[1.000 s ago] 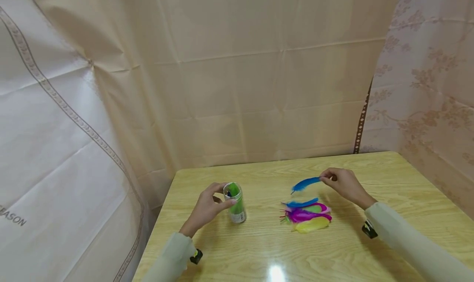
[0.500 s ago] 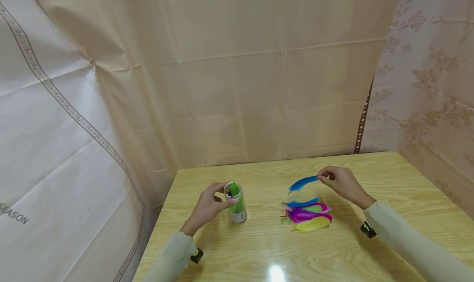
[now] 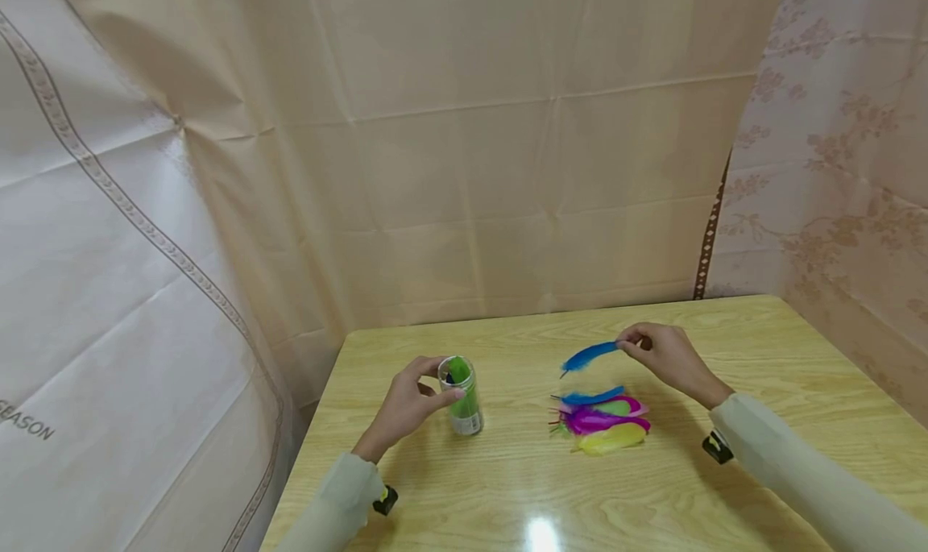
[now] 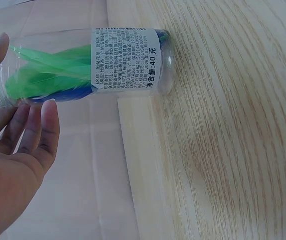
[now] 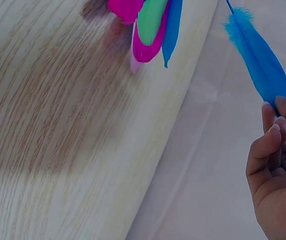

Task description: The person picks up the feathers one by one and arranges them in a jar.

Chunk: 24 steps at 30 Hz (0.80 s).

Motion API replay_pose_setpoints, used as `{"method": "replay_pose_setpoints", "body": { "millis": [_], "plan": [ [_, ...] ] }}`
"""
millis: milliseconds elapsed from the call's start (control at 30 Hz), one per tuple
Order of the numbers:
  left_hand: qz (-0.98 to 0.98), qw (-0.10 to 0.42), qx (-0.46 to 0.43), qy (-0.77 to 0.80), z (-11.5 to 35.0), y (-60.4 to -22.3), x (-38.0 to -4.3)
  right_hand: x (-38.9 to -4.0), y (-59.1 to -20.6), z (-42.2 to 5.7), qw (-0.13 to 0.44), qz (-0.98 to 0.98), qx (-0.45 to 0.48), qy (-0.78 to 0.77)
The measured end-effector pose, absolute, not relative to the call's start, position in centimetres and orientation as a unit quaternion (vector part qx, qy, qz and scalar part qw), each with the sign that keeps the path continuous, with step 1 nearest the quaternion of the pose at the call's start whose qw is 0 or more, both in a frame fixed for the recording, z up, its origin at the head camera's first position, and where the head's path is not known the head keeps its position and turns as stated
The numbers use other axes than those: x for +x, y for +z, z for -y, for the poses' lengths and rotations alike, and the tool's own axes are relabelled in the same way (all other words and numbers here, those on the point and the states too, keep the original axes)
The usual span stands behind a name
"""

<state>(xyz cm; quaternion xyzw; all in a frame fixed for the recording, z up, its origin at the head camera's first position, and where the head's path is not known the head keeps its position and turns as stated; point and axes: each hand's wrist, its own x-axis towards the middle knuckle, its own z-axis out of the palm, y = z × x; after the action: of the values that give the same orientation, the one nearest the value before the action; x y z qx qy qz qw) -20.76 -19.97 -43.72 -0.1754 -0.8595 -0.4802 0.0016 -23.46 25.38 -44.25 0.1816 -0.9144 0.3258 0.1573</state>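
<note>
blue feather pinched, jar held by left, insertion pending

step, my read: loading feathers into the jar [image 3: 467, 408]; one feather is in transit. right hand [image 3: 669, 363] pinches a blue feather [image 3: 589, 357] by its vane tip between thumb and fingertips, bare quill aimed at 8 o'clock, apart from the feather pile [image 3: 600, 423], off its 12 o'clock side. left hand [image 3: 408, 407] curls round the jar's neck, thumb on one side, fingers on the other. jar is near the table's [image 3: 522, 487] middle, pile at 3 o'clock from it. green feathers [image 4: 58, 72] and some blue already inside.

next move likely calls for: carry toward 9 o'clock, tip quill down, clear the rim without bending the vane; left steadies.

can't make out: count inside the jar, since feathers overlap and the label [image 4: 125, 59] covers its lower part. pile overlaps too, green and pink mostly covered. whether the jar's base bears on the table isn't certain. right wrist view crops the pile and quill end at top; left wrist view cuts the thumb.
</note>
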Motion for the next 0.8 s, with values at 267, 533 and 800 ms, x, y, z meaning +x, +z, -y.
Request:
{"method": "replay_pose_setpoints", "body": {
  "millis": [267, 533, 800],
  "plan": [
    [0.86, 0.004, -0.172, -0.48, 20.0, -43.8, -20.7, -23.5, -44.0, -25.0, 0.162, 0.912, 0.189, 0.327],
    [0.86, 0.007, -0.173, -0.48, 20.0, -43.7, -20.8, -23.3, -43.5, -24.4, 0.171, 0.908, 0.198, 0.327],
    [0.863, 0.008, -0.172, -0.474, 19.9, -43.7, -20.7, -23.0, -43.1, -23.9, 0.17, 0.904, 0.197, 0.339]
  ]
}}
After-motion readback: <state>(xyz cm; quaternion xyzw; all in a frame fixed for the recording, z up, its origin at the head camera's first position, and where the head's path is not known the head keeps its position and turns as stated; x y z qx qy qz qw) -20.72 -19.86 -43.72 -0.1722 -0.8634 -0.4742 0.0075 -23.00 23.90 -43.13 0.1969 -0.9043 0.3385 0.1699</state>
